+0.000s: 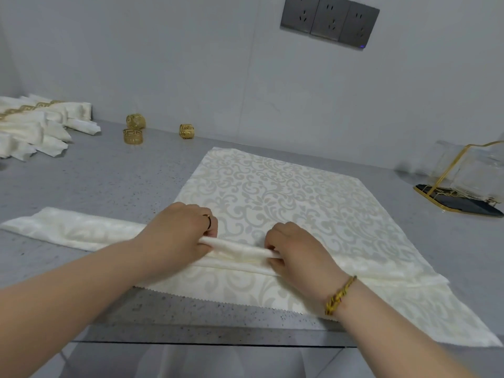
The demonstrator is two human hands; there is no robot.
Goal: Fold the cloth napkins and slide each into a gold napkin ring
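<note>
The napkin (286, 192) is cream woven cloth, its damask scrollwork faintly lustrous and its near edge pinked. The countertop (109, 181) is grey, speckled, stone-like, smooth and matt. The napkin rings (132, 136) are glossy gold-coloured pierced metal. The wall sockets (330, 21) have dark grey satin plates. The rack (447, 173) is of gold wire and clear glossy panels.

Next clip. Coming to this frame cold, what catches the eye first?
Both hands, left hand and right hand, pinch up a pleat near the front edge of a cream patterned napkin spread across the counter. Three gold napkin rings sit loose by the back wall, and a pile of ringed napkins lies at far left.
</note>
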